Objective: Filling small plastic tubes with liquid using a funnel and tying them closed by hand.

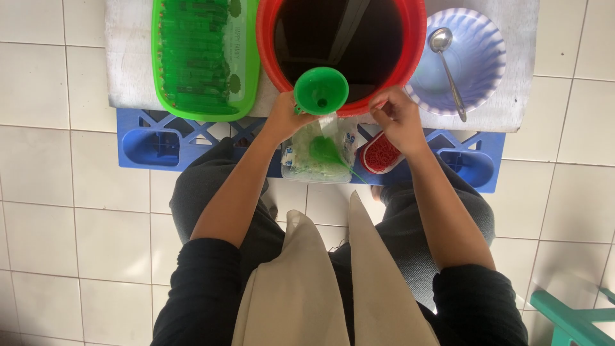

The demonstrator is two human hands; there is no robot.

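Funnel [321,90] over bucket [410,38], tiled floor [57,205].

One head-worn camera looks almost straight down, fairly close, over the red basin [410,57] on the low table [519,96].

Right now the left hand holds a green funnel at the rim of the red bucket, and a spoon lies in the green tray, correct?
Not quite. The head view shows the spoon lying in the pale blue bowl, not the green tray. The left hand does hold the green funnel at the red bucket rim.
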